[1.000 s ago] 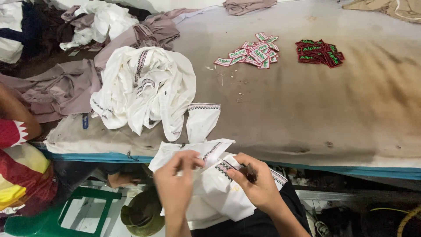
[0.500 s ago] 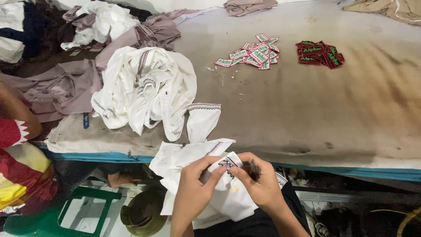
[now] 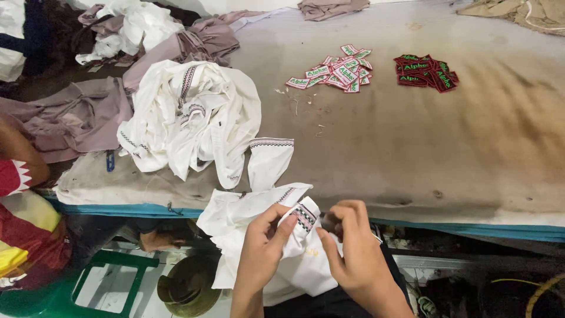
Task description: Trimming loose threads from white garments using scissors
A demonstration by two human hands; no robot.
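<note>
A white garment with dark patterned trim lies over my lap, just below the table's front edge. My left hand pinches its trimmed edge between thumb and fingers. My right hand faces it, fingers closed on the same edge and on a small dark object that I cannot make out. A heap of white garments with the same trim lies on the table above my hands.
The stained grey table has a blue front edge. Pale patches and red patches lie at the back. Mauve garments pile at left. Another person's arm shows at far left; a green stool and round pot stand below.
My hands have come together on the trimmed edge of the white garment. The left hand has turned and now pinches the trim closer to the right hand.
</note>
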